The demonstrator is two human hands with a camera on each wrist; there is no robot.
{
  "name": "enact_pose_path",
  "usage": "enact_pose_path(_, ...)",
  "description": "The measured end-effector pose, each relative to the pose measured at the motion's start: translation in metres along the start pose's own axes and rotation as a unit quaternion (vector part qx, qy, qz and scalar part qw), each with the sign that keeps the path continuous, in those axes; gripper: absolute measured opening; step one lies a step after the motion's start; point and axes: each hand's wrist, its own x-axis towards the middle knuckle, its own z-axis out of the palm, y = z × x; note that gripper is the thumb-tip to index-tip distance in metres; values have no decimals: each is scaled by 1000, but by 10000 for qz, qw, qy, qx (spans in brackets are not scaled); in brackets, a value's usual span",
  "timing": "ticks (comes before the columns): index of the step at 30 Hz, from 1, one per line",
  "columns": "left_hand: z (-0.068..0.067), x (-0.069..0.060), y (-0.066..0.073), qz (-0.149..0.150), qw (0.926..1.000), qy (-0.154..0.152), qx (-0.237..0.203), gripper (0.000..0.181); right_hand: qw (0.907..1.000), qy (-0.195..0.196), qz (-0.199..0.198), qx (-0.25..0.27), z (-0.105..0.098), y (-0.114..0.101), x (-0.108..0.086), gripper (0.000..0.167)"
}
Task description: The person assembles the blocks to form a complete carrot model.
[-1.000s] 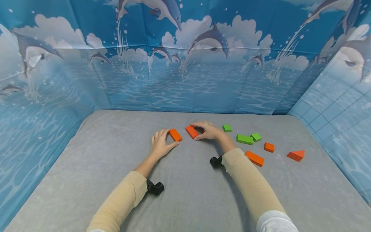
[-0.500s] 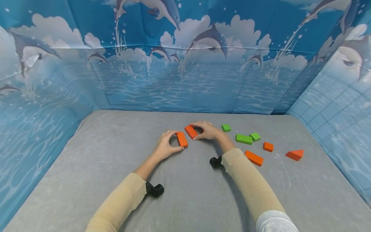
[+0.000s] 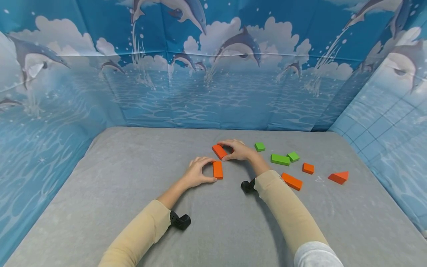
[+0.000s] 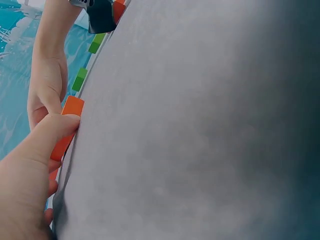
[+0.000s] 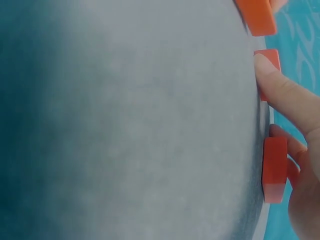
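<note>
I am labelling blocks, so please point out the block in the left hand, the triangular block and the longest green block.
Block (image 3: 218, 169) in the left hand (image 3: 196, 173): head view, top face middle.
Triangular block (image 3: 338, 178): head view, middle of its body.
Longest green block (image 3: 280, 159): head view, top face middle.

At the left edge of the frame, the left hand (image 4: 27, 180) holds an orange block (image 4: 73, 105), its thumb lying across the block and its fingertips showing below. A red patch (image 4: 53, 175) peeks out among those fingertips. The right hand (image 4: 46, 92) reaches down from the upper left, its fingers partly hidden behind the left hand. Near the top, a black device (image 4: 101, 19) sits beside an orange-red piece (image 4: 119, 11); two green blocks (image 4: 79, 79) lie below. Blue patterned cloth (image 4: 15, 100) fills the upper left, and a grey surface (image 4: 190, 120), darkening rightward, the rest.
</note>
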Motion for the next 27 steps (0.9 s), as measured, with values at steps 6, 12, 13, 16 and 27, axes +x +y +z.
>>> enact_pose_path(6, 1, -1, -2, 16, 9999, -76, 89, 61, 9998, 217, 50, 17, 1, -1, -1, 67)
enact_pose_path(12, 1, -2, -3, -21, 9999, -127, 60, 62, 9972, 698, 111, 260, -6, -9, -15, 65)
enact_pose_path(13, 1, -2, -3, -32, 9999, -132, 50, 62, 9967, 752, 149, 271, -8, -11, -19, 65)
enact_pose_path(16, 1, -2, -4, -32, 9999, -112, 30, 61, 9958, 819, 285, 305, -11, -14, -31, 65)
enact_pose_path(27, 2, -2, -1, 37, 9999, -85, 71, 62, 9947, 571, 194, 829, 10, -26, -69, 68)
